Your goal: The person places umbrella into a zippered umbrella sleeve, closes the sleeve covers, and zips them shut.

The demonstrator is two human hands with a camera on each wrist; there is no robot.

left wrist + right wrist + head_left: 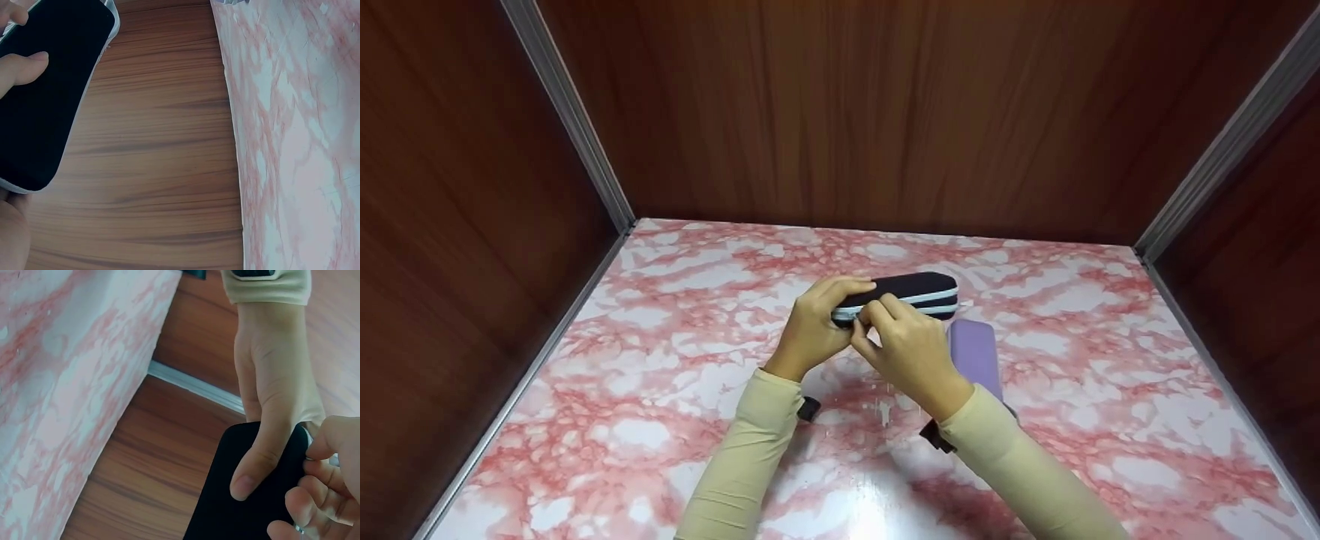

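Note:
A black pencil case [919, 284] with two light blue zippers is held above the table. My left hand [819, 319] grips its left end, thumb flat on the black face. The thumb on the case [67, 107] also shows in the left wrist view. My right hand [907, 341] has its fingers curled at the zipper edge near that same end. In the right wrist view, the right thumb and forefinger pinch a small zipper pull [309, 458] at the edge of the case, mostly hidden by the fingertips.
A purple case [975, 356] lies on the table to the right, partly covered by the right forearm. The red-and-white marbled table [660, 360] is bounded by brown wood-grain panels [840, 112] at the back and sides, with metal strips [577, 127] at the corners.

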